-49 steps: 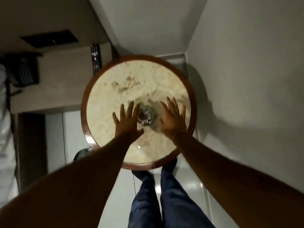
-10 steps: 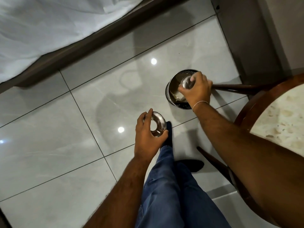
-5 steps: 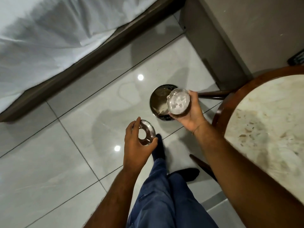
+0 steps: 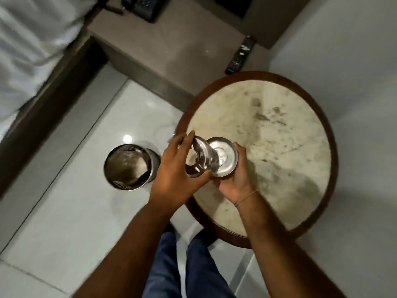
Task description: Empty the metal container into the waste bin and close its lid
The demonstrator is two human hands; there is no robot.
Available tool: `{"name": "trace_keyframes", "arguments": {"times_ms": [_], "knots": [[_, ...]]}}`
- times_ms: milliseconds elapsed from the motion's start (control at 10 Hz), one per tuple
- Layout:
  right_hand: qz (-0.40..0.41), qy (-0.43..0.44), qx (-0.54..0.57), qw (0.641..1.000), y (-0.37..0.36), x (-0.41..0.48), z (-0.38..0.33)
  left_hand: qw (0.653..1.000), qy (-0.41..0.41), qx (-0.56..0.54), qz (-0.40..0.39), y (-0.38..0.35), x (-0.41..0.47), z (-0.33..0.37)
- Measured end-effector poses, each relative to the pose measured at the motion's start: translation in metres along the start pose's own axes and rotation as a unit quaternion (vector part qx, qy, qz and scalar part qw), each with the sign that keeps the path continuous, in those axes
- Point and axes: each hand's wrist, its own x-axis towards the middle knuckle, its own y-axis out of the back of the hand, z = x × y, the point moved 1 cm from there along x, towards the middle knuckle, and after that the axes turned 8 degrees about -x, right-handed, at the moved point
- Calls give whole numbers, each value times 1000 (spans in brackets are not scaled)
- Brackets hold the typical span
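Bare forearms, thin thread band [image 4: 247, 196] on right wrist, blue jeans [image 4: 182, 269], dark footwear

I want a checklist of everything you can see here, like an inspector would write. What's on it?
Surface: round marble-topped table with dark wooden rim, top bare, stained.
Job's things: shiny metal container in right hand; ring-shaped metal lid in left hand, tilted beside the container, not yet fitted; round metal waste bin on the floor, open.
Clutter: black remote control and black telephone on the brown side cabinet.
Grippers: both hands gripping.
Cables: nothing seen.
Surroundings: glossy tiled floor, white bed.
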Motion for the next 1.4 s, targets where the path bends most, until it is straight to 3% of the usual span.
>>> {"name": "trace_keyframes", "arguments": {"times_ms": [200, 400, 700, 800, 1000, 1200, 1300, 1400], "knots": [[38, 38, 59, 997, 90, -19, -28, 990, -35, 31, -132, -105, 34, 48], [103, 41, 64, 992, 140, -29, -35, 975, -50, 68, -207, -173, 41, 65], [127, 25, 61, 990, 188, -38, -36, 956, -113, 191, -191, -233, 42, 72], [203, 55, 7, 978, 200, -38, -40, 953, -118, 230, -158, -242, 50, 65], [338, 138, -1, 931, 218, -41, -36, 939, -143, 280, -141, -257, 69, 47], [377, 205, -91, 899, 215, -40, -24, 930, -124, 299, -174, -267, 75, 37], [386, 267, -218, 856, 204, -40, -28, 924, -124, 320, -168, -256, 76, 41], [393, 325, -375, 774, 193, -46, -40, 925, -147, 329, -121, -243, 66, 50]]}}
